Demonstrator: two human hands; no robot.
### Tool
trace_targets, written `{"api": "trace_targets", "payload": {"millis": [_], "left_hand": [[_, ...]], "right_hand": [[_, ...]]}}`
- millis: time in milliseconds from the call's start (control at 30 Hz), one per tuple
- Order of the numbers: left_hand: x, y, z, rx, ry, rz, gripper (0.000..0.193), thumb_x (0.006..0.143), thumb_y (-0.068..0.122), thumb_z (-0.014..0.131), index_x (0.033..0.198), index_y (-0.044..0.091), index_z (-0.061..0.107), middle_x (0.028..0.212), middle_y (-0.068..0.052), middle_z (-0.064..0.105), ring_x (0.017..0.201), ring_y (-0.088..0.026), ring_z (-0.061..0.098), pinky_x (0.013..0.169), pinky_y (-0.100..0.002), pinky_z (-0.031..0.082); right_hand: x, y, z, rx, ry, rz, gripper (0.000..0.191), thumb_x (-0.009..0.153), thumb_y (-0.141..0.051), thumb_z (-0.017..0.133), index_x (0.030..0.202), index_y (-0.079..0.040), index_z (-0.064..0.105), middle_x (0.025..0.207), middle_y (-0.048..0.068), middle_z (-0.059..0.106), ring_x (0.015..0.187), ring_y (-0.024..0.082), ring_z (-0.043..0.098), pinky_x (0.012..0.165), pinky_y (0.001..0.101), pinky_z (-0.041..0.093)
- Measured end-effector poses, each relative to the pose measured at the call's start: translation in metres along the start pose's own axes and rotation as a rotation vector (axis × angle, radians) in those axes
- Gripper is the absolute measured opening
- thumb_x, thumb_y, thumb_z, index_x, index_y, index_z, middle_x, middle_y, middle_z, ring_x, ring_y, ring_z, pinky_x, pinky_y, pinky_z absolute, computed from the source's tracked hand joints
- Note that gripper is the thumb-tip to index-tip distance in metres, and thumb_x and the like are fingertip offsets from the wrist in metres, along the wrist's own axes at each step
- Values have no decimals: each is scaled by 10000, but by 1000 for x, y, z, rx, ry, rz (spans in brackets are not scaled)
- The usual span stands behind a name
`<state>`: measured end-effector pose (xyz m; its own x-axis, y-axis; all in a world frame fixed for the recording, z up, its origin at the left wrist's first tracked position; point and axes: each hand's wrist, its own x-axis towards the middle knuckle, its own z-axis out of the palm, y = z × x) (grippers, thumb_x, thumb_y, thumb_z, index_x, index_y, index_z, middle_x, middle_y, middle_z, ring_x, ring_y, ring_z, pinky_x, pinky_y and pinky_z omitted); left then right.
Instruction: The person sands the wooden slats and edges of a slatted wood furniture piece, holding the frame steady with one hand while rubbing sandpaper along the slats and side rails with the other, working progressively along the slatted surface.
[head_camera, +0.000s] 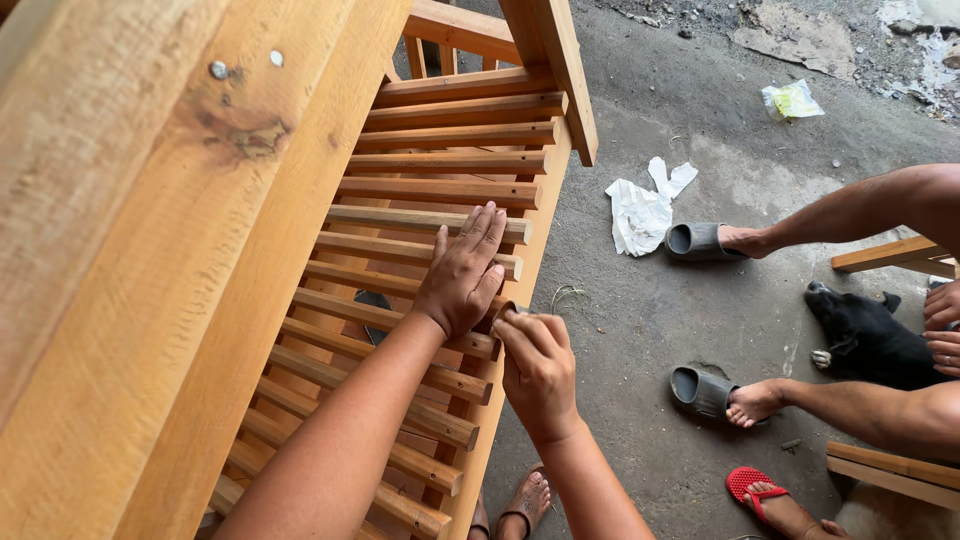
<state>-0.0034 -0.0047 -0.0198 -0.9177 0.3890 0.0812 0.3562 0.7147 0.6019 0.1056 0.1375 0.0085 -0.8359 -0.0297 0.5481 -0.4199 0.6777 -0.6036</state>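
Note:
A wooden slatted frame (445, 160) of pale orange timber fills the left and centre of the head view. My left hand (462, 272) lies flat, fingers together, across two of its round slats. My right hand (538, 370) is just beside it at the frame's right edge, fingers pinched on a small grey piece, likely sandpaper (508, 309), pressed against the end of a slat. A broad plank (140, 220) with two nail heads rises at the left.
Another person sits at the right: legs, grey slippers (697, 240) (702, 390), hands at the edge. A black dog (865, 335) lies by them. A crumpled white cloth (640, 210), a red sandal (752, 487), loose timber (890, 255) and rubbish lie on the concrete floor.

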Motion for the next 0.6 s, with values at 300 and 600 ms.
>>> {"api": "trace_targets", "payload": {"millis": [300,600], "left_hand": [[-2,-1,2,-31,3,5,718,953,300,436,1631,131,275,1708,-130,259,1586,-323,218,1244,-648,77],[-1,-1,2,-6,-12,-9,742,934,300,453,1630,129,260,1707,-130,246,1577,-313,222,1234,-653,75]], "right_hand": [[4,5,5,72,53,237,198,837,32,742,1016,-51,760,1001,76,738,943,246,665,848,347,546],[-21,12,5,213,114,334,147,905,32,703,1021,-37,760,1000,67,736,922,196,691,837,317,566]]}}
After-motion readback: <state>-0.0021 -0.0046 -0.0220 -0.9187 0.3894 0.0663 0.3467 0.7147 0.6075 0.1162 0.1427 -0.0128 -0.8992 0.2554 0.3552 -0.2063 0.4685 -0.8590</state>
